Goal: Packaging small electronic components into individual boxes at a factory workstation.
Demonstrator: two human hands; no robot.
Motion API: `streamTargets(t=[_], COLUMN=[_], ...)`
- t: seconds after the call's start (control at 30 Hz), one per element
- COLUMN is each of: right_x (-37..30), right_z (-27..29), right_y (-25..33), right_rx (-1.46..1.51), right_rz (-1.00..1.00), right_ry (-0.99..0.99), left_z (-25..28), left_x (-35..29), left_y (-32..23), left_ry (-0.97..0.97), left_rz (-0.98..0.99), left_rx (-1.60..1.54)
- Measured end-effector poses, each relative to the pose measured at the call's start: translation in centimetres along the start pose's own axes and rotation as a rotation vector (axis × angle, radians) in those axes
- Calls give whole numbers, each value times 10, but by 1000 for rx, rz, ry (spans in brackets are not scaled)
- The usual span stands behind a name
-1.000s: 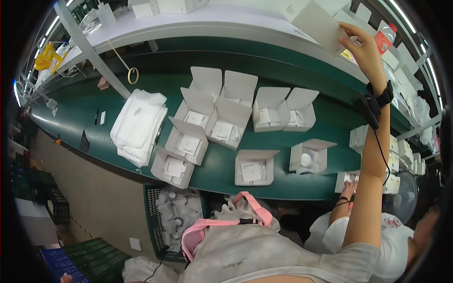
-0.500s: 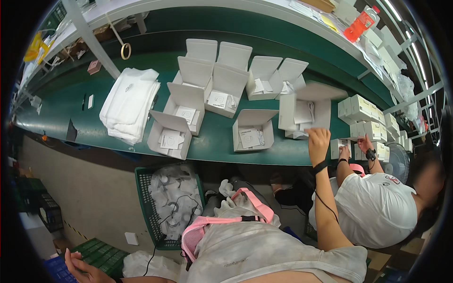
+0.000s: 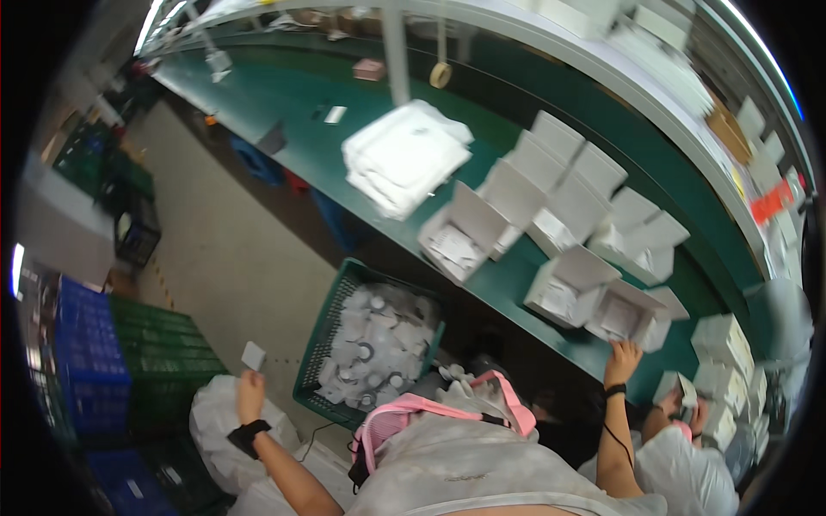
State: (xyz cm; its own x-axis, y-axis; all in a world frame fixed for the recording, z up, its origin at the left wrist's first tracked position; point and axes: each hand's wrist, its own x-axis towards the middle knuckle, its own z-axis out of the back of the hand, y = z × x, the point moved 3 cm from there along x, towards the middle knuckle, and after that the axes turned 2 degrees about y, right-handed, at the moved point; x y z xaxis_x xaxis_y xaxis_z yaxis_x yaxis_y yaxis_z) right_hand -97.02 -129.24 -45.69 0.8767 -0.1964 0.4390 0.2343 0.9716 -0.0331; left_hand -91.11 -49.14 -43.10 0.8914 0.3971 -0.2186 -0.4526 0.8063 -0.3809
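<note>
My right hand (image 3: 623, 361) has its fingers closed over the near edge of an open white box (image 3: 647, 325) at the table's front edge. Its lid stands raised, and a pale insert shows inside. Close beside it on the left is another open white box (image 3: 564, 292) with papers in it. My left hand (image 3: 250, 394) is out to the left, low over a white plastic bag (image 3: 215, 421), with its fingers curled. Just past its fingertips, a small white square piece (image 3: 254, 356) appears to lie on the floor. Whether that hand holds anything is hidden.
Several more open white boxes (image 3: 460, 245) and a stack of white cloths (image 3: 400, 155) stand on the green table (image 3: 301, 146). A green basket (image 3: 314, 353) of wrapped parts is on the floor. Blue and green crates (image 3: 155, 353) stand left. A co-worker's hands (image 3: 675, 400) are at right.
My view has swung left, so table and boxes appear shifted right and tilted. The box lid at my right hand was blurred in motion before. My left hand has reached forward and its fingers have curled.
</note>
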Motion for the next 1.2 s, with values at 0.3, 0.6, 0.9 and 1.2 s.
streamTargets(t=[0.3,0.6,0.9,1.2], right_x=[-6,25,-35,-19], right_z=[11,-44,-87,-91], right_y=[40,83,-24,-63], right_rx=[78,255,-19,117], right_rz=[79,47,-259,-318], right_ry=[63,61,222,237], left_z=[-206,-256,-235,-254], left_x=[-128,-182,-172,-357], left_y=[165,153,157,223], left_ry=[556,522,390,688], left_rz=[621,957,826,872], left_rx=[-613,-928,-820,-128])
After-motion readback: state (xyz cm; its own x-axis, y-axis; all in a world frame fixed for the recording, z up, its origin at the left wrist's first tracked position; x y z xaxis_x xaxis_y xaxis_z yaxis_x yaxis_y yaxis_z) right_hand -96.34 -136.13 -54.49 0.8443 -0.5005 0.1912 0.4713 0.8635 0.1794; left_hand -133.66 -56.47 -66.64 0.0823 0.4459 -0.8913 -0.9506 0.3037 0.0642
